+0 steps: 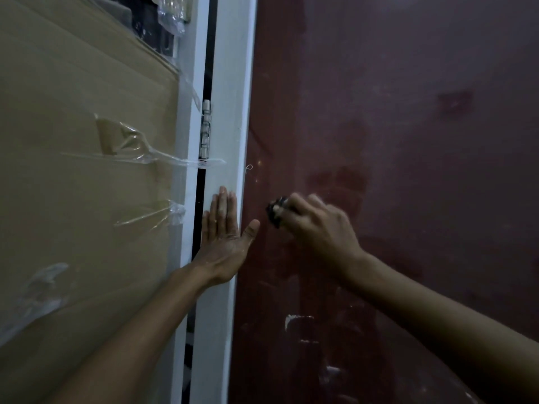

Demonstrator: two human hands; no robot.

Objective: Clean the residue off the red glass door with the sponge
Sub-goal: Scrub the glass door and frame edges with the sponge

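Note:
The red glass door (408, 141) fills the right side of the head view, dull and smeared. White residue patches (294, 320) show low on the glass. My right hand (318, 225) grips a small dark sponge (275, 211) and holds it against the glass near the door's left edge. My left hand (224, 234) lies flat with straight fingers on the white door frame (230, 112), its thumb spread onto the red glass.
A metal hinge (205, 129) sits on the frame above my left hand. To the left stands brown cardboard (73, 170) with clear tape strips (140, 153) running onto the frame. A dark gap runs between the frame pieces.

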